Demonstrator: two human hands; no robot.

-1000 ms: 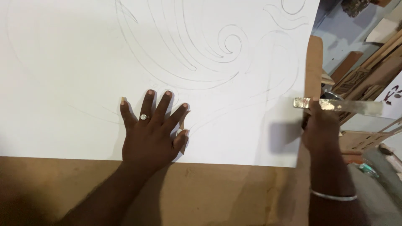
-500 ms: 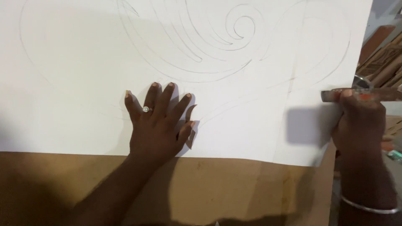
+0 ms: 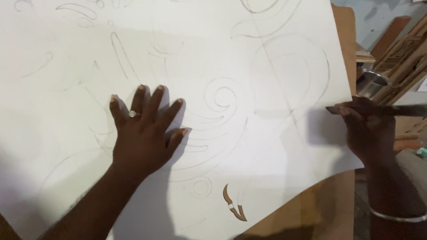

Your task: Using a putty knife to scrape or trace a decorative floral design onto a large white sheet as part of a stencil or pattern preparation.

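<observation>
Forearms of both our arms run off the bottom edge, so we see no elbows, and a pale bangle [image 3: 396, 216] on the right wrist is partly cut by the frame. Nearest us, the brown counter [image 3: 324, 209] shows bare only at the lower right, where the corner of the big white paper sheet [image 3: 267, 58] ends; a small curved slot cut through the sheet [image 3: 234, 204] lets brown show beside that edge. Our left hand [image 3: 142, 138] lies flat on the sheet, fingers [image 3: 153, 102] spread apart and pressing the paper, a ring on one of them. Faint pencil scrolls and spirals spread around it, and many are too pale to follow. Our right hand [image 3: 367, 131] sits at the sheet's right edge, fingers closed around a thin dark tool [image 3: 391, 110] held level; its far end leaves the frame, and we cannot tell what kind of tool it is. Beyond that hand stands a metal cup [image 3: 371, 83], with blurred wooden pieces [image 3: 402, 44] behind. Open paper stretches left and away from us.
</observation>
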